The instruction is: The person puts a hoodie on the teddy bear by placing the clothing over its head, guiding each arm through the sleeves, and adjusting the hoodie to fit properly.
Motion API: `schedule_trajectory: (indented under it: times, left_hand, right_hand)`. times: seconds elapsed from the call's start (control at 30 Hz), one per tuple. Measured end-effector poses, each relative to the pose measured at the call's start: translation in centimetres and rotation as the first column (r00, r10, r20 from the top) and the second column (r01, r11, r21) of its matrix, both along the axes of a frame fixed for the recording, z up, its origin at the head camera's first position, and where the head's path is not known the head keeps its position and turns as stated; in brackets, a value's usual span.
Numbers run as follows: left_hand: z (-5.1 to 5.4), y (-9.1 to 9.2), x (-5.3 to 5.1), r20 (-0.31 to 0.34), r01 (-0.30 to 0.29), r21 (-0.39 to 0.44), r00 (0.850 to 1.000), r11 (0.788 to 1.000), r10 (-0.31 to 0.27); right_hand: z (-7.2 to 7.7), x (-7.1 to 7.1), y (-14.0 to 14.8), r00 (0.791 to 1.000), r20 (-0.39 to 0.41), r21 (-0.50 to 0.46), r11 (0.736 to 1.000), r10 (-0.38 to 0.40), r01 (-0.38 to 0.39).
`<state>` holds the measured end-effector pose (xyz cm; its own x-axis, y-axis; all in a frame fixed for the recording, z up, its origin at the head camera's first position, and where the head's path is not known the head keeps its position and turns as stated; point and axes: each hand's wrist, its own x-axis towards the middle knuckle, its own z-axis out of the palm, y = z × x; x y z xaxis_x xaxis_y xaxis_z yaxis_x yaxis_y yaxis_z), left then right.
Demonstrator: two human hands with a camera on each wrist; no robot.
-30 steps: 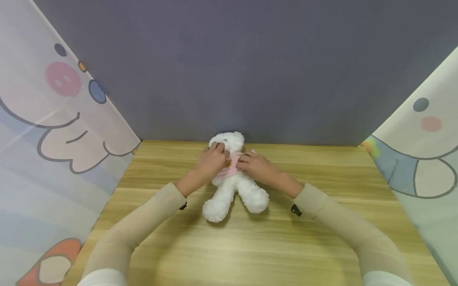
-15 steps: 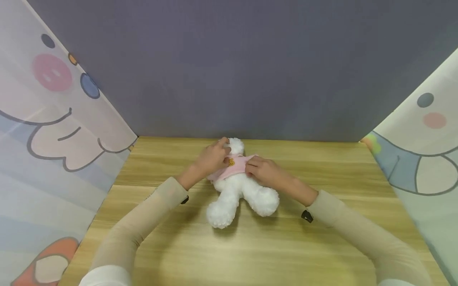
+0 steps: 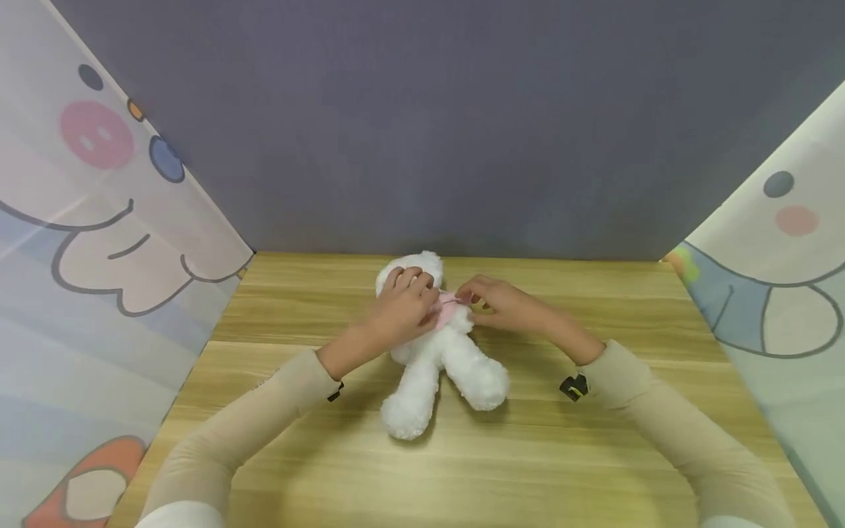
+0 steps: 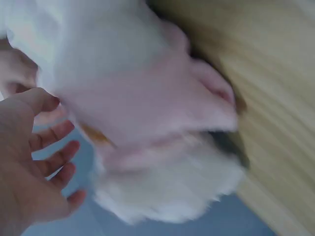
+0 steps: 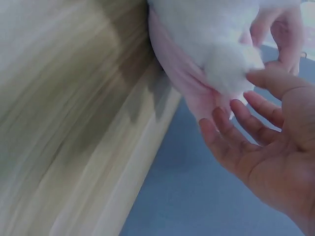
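A white plush toy (image 3: 422, 367) lies on its back with its head away from me and wears a pink shirt (image 3: 447, 312) (image 4: 138, 103). My left hand (image 3: 399, 312) (image 4: 24, 162) is over its head and chest; the thumb is at the shirt, the other fingers spread and loosely bent. At the toy's other side, my right hand (image 3: 511, 308) (image 5: 275, 142) holds the shirt's edge with bent fingertips, the thumb against a white furry limb (image 5: 229, 71). The left hand partly hides the toy's face.
The wooden tabletop (image 3: 561, 455) surrounds the toy. A grey wall (image 3: 422, 132) stands along its far edge, and printed cartoon sheets (image 3: 165, 242) hang on both sides.
The shirt has bunched up toward the middle, baring a white limb beside my right hand. My right thumb and fingers have spread apart, and my left hand has shifted slightly right across the chest.
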<state>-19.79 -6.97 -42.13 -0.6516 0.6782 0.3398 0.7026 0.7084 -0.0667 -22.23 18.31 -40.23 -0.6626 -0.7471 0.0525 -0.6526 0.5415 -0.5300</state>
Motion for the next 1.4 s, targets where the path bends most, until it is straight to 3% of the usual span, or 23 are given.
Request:
schedule_trajectory:
  times: [0.07,0.1,0.17,0.23,0.3,0.37,0.4,0.47,0.63,0.7,0.73,0.8,0.87,0.93,1.03,1.13,1.2,1.23,1.33,1.4]
  left_hand:
    - [-0.3,0.6,0.5,-0.039,0.029,-0.032,0.999,0.999,-0.030]
    - [-0.4,0.9,0.7,-0.028,0.038,-0.037,0.999,0.999,-0.039]
    - [-0.6,1.4,0.7,0.026,0.038,-0.013,0.999,0.999,-0.038]
    - [-0.6,1.8,0.5,0.134,0.011,0.058,0.991,0.998,-0.019]
    - [-0.4,2.1,0.1,0.277,-0.046,0.166,0.961,0.985,-0.001]
    - [-0.3,2.4,-0.4,0.381,-0.086,0.267,0.924,0.960,-0.023]
    - [-0.3,2.6,-0.7,0.417,-0.096,0.309,0.908,0.946,-0.044]
    - [-0.3,3.0,-1.4,0.432,-0.092,0.365,0.898,0.927,-0.081]
    - [-0.9,4.1,-3.3,0.352,0.018,0.461,0.914,0.887,-0.201]
    - [-1.2,4.5,-3.8,0.317,0.061,0.460,0.921,0.886,-0.228]
    - [-1.5,4.6,-4.0,0.300,0.072,0.442,0.928,0.894,-0.222]
    - [-1.7,4.7,-3.8,0.266,0.062,0.361,0.949,0.931,-0.166]
    - [-1.7,4.5,-3.1,0.230,0.009,0.236,0.971,0.972,-0.065]
    - [-1.6,4.3,-2.3,0.171,-0.029,0.100,0.985,0.995,0.012]
    - [-1.6,4.0,-1.5,0.048,-0.035,-0.048,0.998,0.998,0.038]
    - [-1.7,4.1,-1.8,-0.044,-0.004,-0.079,0.999,0.997,0.000]
    - [-1.9,4.4,-2.2,-0.032,0.025,-0.055,0.999,0.998,-0.027]
    - [-2.2,4.5,-2.4,0.004,0.046,-0.020,0.999,0.999,-0.046]
    - [-3.1,4.7,-2.6,0.141,0.109,0.091,0.983,0.990,-0.121]
    - [-3.7,4.6,-2.5,0.187,0.132,0.131,0.970,0.983,-0.155]
  right_hand:
    - [-0.4,0.1,-0.4,1.000,-0.004,0.000,1.000,0.027,-0.027]
    - [-0.4,0.1,-0.5,0.999,-0.008,-0.002,0.999,0.034,-0.034]
    - [-0.4,0.2,-0.8,0.999,-0.023,-0.008,0.999,0.036,-0.037]
    - [-0.3,0.2,-1.1,0.999,-0.037,-0.016,0.999,0.035,-0.035]
    - [-0.2,0.2,-1.4,0.998,-0.056,-0.017,0.999,0.027,-0.028]
    - [-0.5,0.0,-1.7,0.997,-0.081,-0.002,1.000,0.009,-0.010]
    - [-0.7,-0.1,-1.8,0.995,-0.095,0.003,1.000,-0.004,0.004]
    - [-1.1,-0.6,-2.1,0.989,-0.140,-0.001,0.999,-0.044,0.044]
    - [-2.5,-2.2,-2.4,0.951,-0.254,-0.108,0.982,-0.179,0.156]
    - [-3.1,-2.7,-2.1,0.934,-0.282,-0.144,0.972,-0.221,0.186]
    - [-3.4,-2.9,-2.0,0.928,-0.288,-0.154,0.968,-0.234,0.196]
    - [-3.9,-3.1,-1.5,0.925,-0.291,-0.161,0.966,-0.244,0.204]
    - [-4.2,-3.0,-1.0,0.930,-0.278,-0.151,0.967,-0.242,0.206]
    - [-4.3,-2.7,-0.6,0.942,-0.250,-0.137,0.971,-0.223,0.194]
    - [-4.0,-2.2,-0.2,0.960,-0.191,-0.131,0.975,-0.205,0.182]
    - [-3.7,-2.2,-0.1,0.964,-0.172,-0.136,0.974,-0.201,0.179]
    - [-4.0,-2.4,-0.2,0.956,-0.183,-0.136,0.969,-0.230,0.207]
    - [-4.3,-2.5,-0.3,0.948,-0.200,-0.130,0.966,-0.246,0.223]
    - [-5.6,-2.8,-0.4,0.907,-0.293,-0.084,0.953,-0.302,0.290]
    - [-6.3,-2.9,-0.4,0.879,-0.350,-0.055,0.944,-0.324,0.327]
